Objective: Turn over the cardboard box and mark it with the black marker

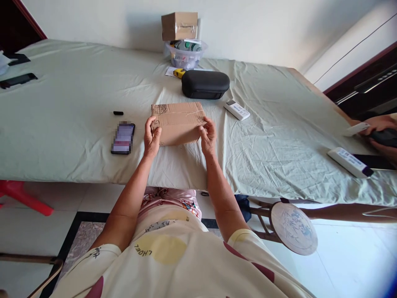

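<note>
A brown cardboard box with dark scribbled marks lies between my hands, close to the table's front edge. My left hand grips its left end, thumb on the near side and fingers round the corner. On the opposite end, my right hand holds it the same way. The flaps look closed, so the inside is hidden. Left of the box, a phone with a lit, blurred screen rests on the cloth, and a small black cap-like piece lies just beyond it.
Behind the box sit a black case, a yellow tape measure and a plastic tub topped by another carton. White devices lie rightward. Another person's hands are at the right edge. A round stool stands below.
</note>
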Demonstrator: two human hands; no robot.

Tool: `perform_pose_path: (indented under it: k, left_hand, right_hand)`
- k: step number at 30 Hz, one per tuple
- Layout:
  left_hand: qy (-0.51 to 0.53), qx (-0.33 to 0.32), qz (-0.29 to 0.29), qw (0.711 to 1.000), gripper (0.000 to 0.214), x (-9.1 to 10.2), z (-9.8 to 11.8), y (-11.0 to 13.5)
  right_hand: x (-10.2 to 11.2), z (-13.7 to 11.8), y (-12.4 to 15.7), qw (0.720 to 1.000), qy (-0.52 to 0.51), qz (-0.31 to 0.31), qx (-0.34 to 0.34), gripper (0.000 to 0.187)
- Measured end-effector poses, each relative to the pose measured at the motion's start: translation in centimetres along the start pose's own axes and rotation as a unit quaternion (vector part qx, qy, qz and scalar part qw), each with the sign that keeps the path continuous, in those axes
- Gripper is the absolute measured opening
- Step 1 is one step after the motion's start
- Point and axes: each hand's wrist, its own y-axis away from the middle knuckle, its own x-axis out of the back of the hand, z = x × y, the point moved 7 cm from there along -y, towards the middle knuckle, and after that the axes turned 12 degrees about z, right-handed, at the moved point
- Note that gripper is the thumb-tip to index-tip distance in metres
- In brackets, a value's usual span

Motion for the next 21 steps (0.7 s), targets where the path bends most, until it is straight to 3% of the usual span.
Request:
perform_pose_path:
  k: [8, 12, 15, 17, 21]
  left_hand:
    - [0.043, 0.029, -0.053, 0.997, 0.064, -0.2, -1.3, -1.3]
    - [0.062, 0.048, -0.064, 0.995, 0.066, -0.2, -1.5, -1.1]
    - [0.058, 0.038, -0.056, 0.996, 0.063, -0.2, -1.2, -1.1]
    - [0.053, 0.027, -0.059, 0.996, 0.062, -0.3, -1.1, -1.2]
    - [0.047, 0.006, -0.080, 0.996, 0.060, -0.5, -1.3, -1.3]
  right_hand:
    - [-0.3, -0.1, 0.7, 0.999, 0.008, 0.009, -0.037, 0.053]
    - [1.7, 0.9, -0.1, 0.996, 0.015, 0.064, -0.058, 0.056]
    - [3.8, 2.7, -0.8, 0.981, 0.137, 0.106, -0.085, 0.047]
    - [4.3, 3.9, -0.9, 0.963, 0.233, 0.080, -0.112, 0.038]
    - [3.8, 5.3, 0.0, 0.926, 0.335, -0.028, -0.170, 0.042]
